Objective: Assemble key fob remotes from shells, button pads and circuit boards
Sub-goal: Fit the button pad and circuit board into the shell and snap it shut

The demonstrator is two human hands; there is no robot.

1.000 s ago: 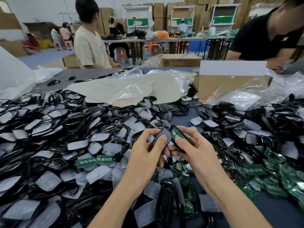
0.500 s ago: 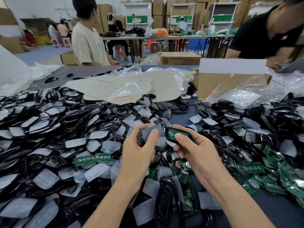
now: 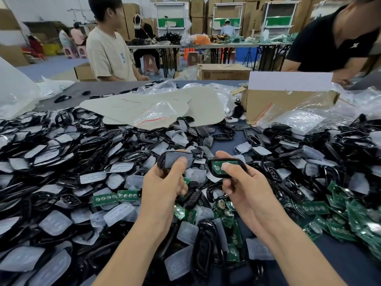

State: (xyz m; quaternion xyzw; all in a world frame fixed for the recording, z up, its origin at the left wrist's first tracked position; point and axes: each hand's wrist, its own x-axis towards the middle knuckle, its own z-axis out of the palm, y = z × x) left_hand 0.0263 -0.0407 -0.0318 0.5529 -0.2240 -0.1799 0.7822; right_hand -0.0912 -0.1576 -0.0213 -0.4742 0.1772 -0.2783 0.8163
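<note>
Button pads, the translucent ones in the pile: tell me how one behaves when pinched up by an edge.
A button pad looks thin, soft and translucent, so it would probably droop when pinched. Being so thin, it likely weighs little. Flat with low bumps, it should not roll, though overlapping neighbours may drag along.

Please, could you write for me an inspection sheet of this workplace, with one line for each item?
Surface: dark table, mostly covered with parts.
Job's things: black shells and translucent button pads in heaps; green circuit boards heaped at the right.
Clutter: open cardboard box, plastic bags and beige sheets behind the heaps.
Grips: left hand holds a shell with grey pad; right hand holds a shell with green board; the two shells are apart.
Cables: nothing seen.
Surroundings: person in beige shirt and person in black shirt at the far edge; stacked cartons behind.
</note>
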